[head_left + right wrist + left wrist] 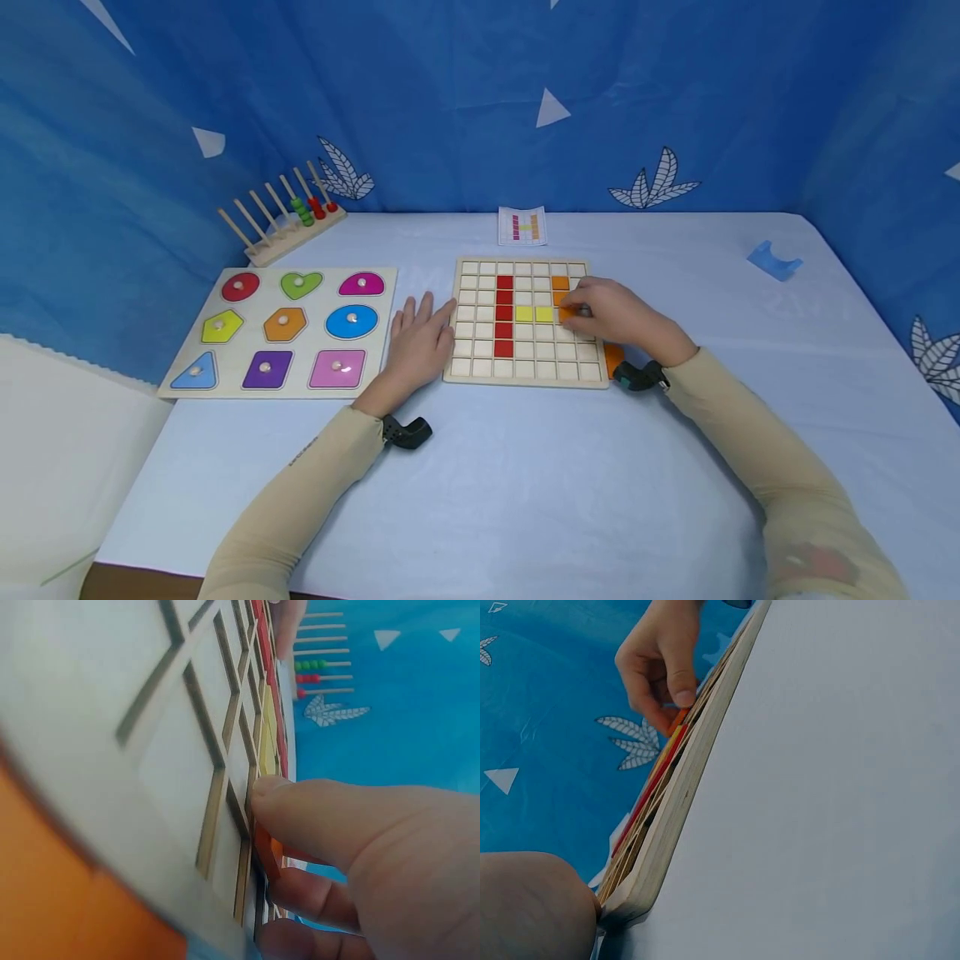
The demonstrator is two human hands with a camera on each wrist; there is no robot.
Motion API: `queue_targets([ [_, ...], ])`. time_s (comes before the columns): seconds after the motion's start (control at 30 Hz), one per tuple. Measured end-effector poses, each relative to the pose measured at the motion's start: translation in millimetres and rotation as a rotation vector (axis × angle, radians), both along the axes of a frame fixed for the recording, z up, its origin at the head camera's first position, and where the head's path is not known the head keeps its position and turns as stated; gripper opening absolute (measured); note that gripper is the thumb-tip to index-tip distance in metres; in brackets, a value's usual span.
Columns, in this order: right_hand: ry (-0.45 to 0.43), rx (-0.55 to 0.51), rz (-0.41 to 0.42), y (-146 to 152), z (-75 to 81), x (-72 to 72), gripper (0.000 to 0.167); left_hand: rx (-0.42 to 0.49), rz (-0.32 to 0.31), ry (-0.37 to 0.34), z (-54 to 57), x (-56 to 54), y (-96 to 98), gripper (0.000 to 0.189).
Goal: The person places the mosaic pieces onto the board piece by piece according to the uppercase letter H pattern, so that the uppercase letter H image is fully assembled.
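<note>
A wooden grid board (525,372) lies flat on the table. A column of red square tiles (504,317) fills part of it, with two yellow tiles (533,313) beside that column and orange tiles (560,283) to the right. My right hand (618,315) is over the board's right side, pinching an orange square tile (265,851) between thumb and fingers right at the grid; its fingers partly cover the orange column. At the board's left edge rests my left hand (418,343), fingers extended and fingertips beside the rim.
More orange pieces (614,358) lie against the board's right edge. Behind the board is a small pattern card (522,227). To the left are a knobbed shape puzzle (247,333) and a peg rack with beads (288,242). A blue piece (775,262) lies far right.
</note>
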State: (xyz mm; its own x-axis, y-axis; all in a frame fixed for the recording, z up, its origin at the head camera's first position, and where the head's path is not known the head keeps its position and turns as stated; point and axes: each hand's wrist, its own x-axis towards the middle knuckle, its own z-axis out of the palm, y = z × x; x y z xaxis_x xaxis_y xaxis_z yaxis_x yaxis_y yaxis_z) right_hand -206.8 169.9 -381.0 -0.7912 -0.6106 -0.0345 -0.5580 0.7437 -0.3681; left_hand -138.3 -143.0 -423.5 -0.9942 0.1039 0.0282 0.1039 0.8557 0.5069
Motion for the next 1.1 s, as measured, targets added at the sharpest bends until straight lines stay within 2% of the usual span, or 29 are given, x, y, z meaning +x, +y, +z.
queue_targets([
  [1.1, 0.021, -0.026, -0.009, -3.4, -6.0, -2.0, 0.034, -0.002, 0.001, -0.002, -1.9, -1.6, -1.1, 0.053],
])
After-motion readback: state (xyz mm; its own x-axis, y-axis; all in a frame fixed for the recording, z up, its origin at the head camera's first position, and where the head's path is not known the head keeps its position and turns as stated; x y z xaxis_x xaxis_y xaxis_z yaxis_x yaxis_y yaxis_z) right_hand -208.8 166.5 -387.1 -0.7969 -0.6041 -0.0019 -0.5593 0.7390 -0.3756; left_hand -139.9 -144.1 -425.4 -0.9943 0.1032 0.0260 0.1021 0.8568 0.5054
